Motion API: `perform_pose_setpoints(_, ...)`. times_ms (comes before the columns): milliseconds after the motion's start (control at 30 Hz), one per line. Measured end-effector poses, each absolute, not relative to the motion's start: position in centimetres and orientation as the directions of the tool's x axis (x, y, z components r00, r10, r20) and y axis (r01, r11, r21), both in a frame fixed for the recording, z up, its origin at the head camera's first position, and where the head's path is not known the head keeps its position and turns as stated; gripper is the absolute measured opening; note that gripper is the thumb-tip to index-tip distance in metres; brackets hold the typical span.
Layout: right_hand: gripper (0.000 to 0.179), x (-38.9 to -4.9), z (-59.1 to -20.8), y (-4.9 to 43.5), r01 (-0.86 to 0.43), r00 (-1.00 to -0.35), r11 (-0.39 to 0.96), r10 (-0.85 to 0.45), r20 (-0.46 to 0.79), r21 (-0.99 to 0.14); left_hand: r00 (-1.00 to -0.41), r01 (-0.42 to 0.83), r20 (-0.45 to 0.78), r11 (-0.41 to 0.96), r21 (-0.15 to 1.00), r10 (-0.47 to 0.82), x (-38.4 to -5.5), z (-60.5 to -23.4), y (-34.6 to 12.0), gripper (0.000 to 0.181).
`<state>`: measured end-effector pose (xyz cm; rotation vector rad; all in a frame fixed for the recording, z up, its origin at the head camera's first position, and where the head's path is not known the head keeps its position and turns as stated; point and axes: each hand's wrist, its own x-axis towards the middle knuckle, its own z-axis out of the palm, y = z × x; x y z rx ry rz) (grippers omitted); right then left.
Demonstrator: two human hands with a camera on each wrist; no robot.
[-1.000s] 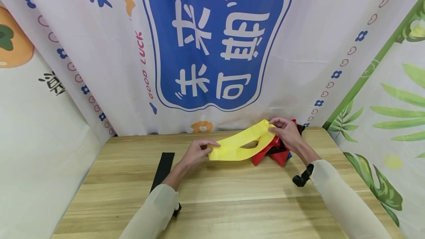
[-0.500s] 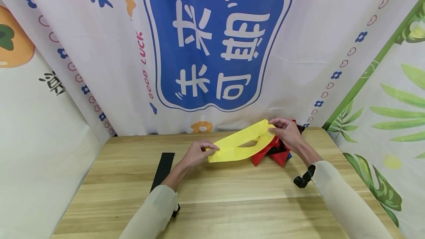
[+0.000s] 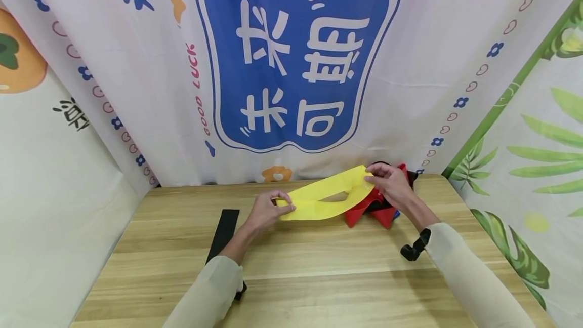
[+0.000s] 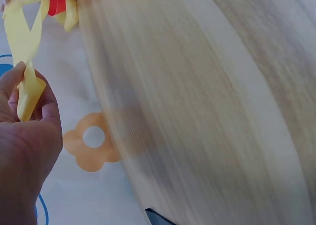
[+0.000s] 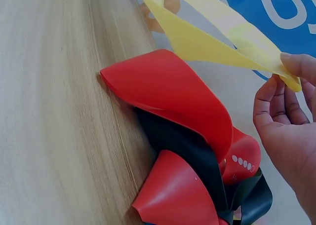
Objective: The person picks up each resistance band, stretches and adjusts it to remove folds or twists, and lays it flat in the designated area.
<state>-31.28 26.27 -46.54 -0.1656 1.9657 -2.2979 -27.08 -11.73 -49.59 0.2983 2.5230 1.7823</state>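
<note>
A yellow resistance band loop [image 3: 314, 211] is stretched lightly between both hands, held up near the table's back edge. Its left end is pinched by my left hand [image 3: 263, 212], thumb and fingers on the fabric-like strip. In the left wrist view the band [image 4: 19, 37] folds over inside the left palm. My right hand [image 3: 395, 186] pinches the other end between thumb and fingertips, above a heap of red bands [image 3: 384, 216]. The right wrist view shows a red band [image 5: 173, 82] curled on top of a black band [image 5: 180, 129], below the yellow strip.
A flat black strip [image 3: 224, 232] lies on the wooden table [image 3: 309, 277] beside the left forearm. A bit of blue [image 3: 397, 214] shows under the red bands. A printed cloth [image 3: 419, 49] hangs right behind the table's back edge.
The left hand has shifted slightly left with its end of the yellow band, its fingers changing position on the strip. The right hand has moved a little left too.
</note>
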Motion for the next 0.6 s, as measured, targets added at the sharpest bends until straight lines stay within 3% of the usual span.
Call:
perform_pose_setpoints(333,0.010,-30.92,-46.51,26.07,-0.001,-0.987,-0.240,-0.155,0.040,-0.971,-0.979,0.100,0.049,0.255,0.962,0.198,-26.83,-49.15,-12.17,0.024)
perform_pose_setpoints(600,0.013,-30.82,-46.21,26.02,-0.015,-0.986,-0.226,-0.156,0.052,-0.974,-0.979,0.110,0.043,0.340,0.934,0.200,-26.83,-48.99,-12.44,0.022)
